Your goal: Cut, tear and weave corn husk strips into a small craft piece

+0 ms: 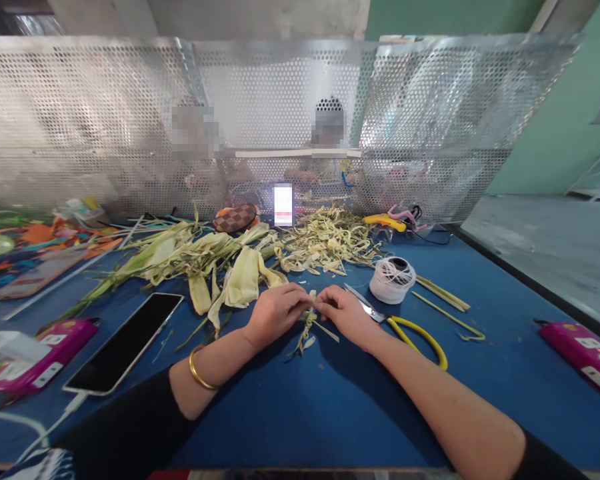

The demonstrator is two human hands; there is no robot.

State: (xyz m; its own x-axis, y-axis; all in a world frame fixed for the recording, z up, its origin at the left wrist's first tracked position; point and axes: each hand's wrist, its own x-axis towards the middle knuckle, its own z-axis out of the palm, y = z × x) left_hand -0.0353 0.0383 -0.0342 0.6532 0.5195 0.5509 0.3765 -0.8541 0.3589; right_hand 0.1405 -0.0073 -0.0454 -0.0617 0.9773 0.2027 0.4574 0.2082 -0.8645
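My left hand [275, 310] and my right hand [345, 313] meet over the blue table [300, 407], fingers pinched together on a small piece of dried corn husk [307, 327] whose frayed strips hang down between them. A gold bangle sits on my left wrist. Yellow-handled scissors [405, 330] lie just right of my right hand, and a spool of white thread [393, 279] stands behind them.
A heap of green and pale corn husks [205, 257] and shredded husk strips [325, 240] lies behind my hands. A dark phone [125, 341] and a pink case [40, 353] lie at left, another pink case [587, 353] at right. Perforated metal screen [280, 120] across the back, people behind it.
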